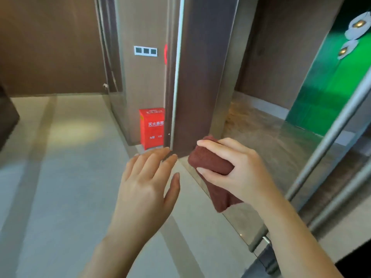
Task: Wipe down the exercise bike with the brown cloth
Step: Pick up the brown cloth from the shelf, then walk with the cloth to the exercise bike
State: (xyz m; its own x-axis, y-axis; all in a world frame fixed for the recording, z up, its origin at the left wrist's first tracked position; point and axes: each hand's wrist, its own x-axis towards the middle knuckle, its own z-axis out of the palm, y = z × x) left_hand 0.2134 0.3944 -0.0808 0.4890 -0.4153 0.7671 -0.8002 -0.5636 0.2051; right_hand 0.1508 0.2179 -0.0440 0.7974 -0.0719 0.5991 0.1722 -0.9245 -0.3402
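My right hand (239,167) grips a folded brown cloth (208,163), fingers curled over its top and thumb under it, with a loose end hanging below the palm. My left hand (146,185) is held out flat beside it, fingers straight and spread, holding nothing. Both hands hover above the floor in front of a dark column. No exercise bike shows in the head view.
A dark brown column (200,77) with a metal edge stands straight ahead. A red fire-extinguisher box (152,128) sits at its foot. A glass door with a long steel handle (329,137) is at the right. Pale floor (60,177) spreads to the left.
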